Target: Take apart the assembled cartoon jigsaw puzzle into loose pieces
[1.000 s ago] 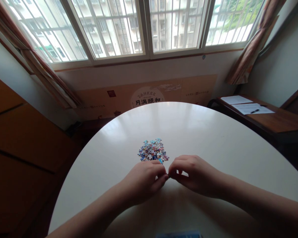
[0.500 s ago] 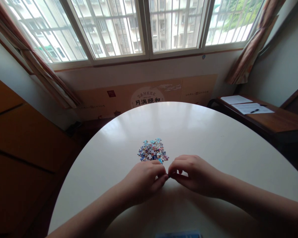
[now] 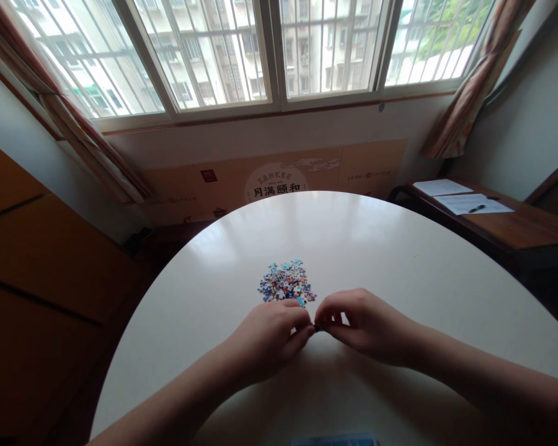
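Note:
My left hand and my right hand meet over the near part of the white round table. Thumb and fingers of each are pinched together on a small dark jigsaw piece. Most of that piece is covered by the fingertips, so I cannot tell whether it is one piece or two. Just beyond my left hand lies a loose heap of colourful jigsaw pieces, with light blue ones at its far edge and one close to my left fingers.
A flat blue item shows at the bottom edge, mostly cut off. To the right stands a brown wooden desk bearing papers and a pen. Past the table is a wall below barred windows; an orange-brown cabinet is at left.
My right hand has shifted very slightly, its fingers a little more bent, and more of the dark piece shows between the fingertips. My left hand and the heap stay put.

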Action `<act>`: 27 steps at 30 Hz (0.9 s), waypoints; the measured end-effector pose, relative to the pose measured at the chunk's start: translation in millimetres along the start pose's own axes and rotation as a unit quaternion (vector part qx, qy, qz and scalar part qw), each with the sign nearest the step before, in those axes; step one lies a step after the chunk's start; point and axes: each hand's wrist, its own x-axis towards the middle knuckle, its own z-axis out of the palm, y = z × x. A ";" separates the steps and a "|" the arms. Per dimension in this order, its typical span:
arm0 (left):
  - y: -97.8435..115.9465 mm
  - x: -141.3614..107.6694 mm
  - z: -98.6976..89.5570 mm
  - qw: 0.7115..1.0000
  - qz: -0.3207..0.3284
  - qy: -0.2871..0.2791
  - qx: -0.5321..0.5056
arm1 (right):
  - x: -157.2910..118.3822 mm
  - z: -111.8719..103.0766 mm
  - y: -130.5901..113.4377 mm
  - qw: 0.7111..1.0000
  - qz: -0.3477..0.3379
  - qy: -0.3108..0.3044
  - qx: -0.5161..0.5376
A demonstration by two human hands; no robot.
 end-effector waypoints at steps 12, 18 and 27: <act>-6.6 0.7 -18.8 0.993 -0.109 0.023 0.044 | 8.8 -10.8 21.3 0.993 0.105 0.046 -0.028; -19.3 1.2 -28.6 0.978 -0.193 0.032 0.069 | 7.6 -9.0 23.4 0.993 0.091 0.036 -0.060; -35.5 5.3 -35.0 0.964 -0.248 0.016 0.090 | 6.8 -7.0 27.1 0.994 0.073 0.048 -0.064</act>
